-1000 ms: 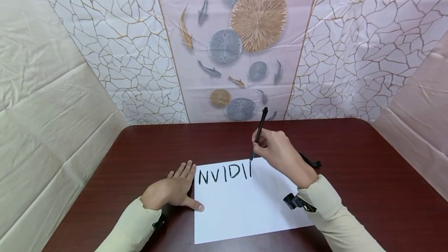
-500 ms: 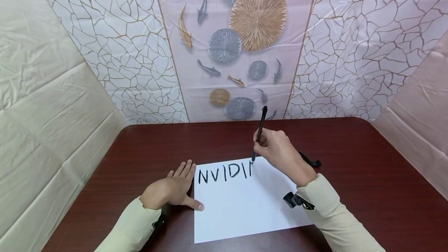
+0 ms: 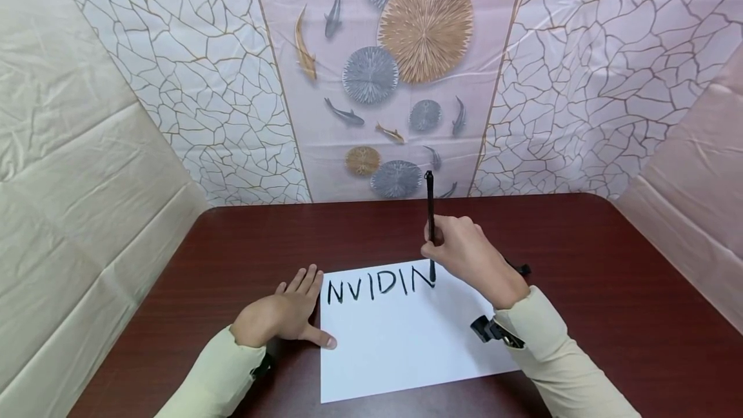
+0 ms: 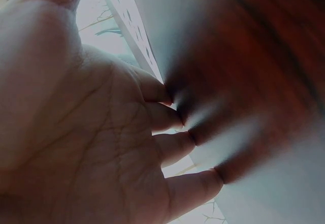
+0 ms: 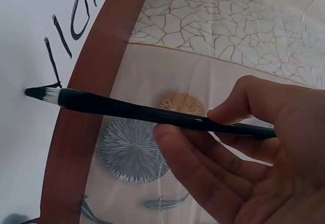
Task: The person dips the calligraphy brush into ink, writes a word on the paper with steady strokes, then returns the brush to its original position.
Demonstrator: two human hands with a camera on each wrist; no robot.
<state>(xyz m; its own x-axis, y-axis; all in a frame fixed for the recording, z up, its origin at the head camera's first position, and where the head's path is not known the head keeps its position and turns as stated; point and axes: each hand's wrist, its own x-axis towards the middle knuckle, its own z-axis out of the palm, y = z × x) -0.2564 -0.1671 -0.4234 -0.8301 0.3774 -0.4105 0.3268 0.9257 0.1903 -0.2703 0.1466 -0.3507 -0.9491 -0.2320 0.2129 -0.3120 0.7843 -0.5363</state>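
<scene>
A black-handled ink brush point(image 3: 431, 211) stands nearly upright in the right hand point(image 3: 467, 253), pinched between thumb and fingers. Its dark, inked tip point(image 5: 38, 93) with a white band of bristles shows in the right wrist view, at the paper's surface. Black letters reading "NVIDIN" run along the top of a white sheet of paper point(image 3: 400, 347). The left hand point(image 3: 284, 315) lies with fingers spread at the paper's left edge, its thumb on the sheet and the other fingers on the table. In the left wrist view the palm point(image 4: 96, 127) and straight fingers touch the table.
The sheet lies on a dark red-brown table point(image 3: 261, 237). Behind the table hangs a patterned cloth point(image 3: 371, 115) with fish and round leaf shapes. Pale cloth panels point(image 3: 69, 211) close in both sides. Dark straps with a small device point(image 3: 496, 333) sit at the right wrist.
The right hand has drawn the brush down and to the right, adding a slanting stroke after the last upright line. The brush has become more upright. The left hand stays in place.
</scene>
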